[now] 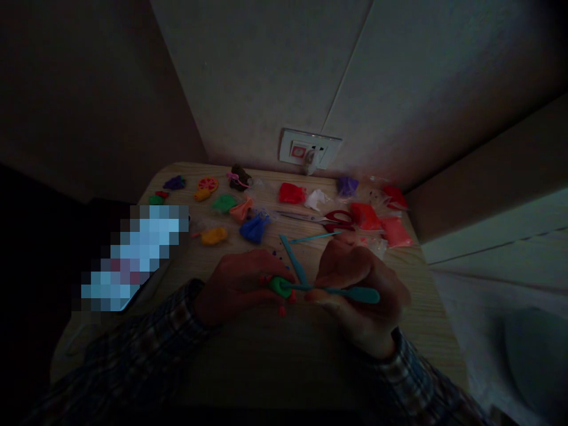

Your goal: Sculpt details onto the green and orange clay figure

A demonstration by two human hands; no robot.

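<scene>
The left grip [242, 278] pinches green clay [279, 287]; the right grip [370, 269] pinches a blue stick [362, 294] whose tip, between both grips, could dent the clay if over-pressed.

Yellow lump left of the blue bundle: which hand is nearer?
Left. The left hand is on the wearer's side of the yellow lump, slightly right; the right hand is much farther right, holding a turquoise tool.
</scene>
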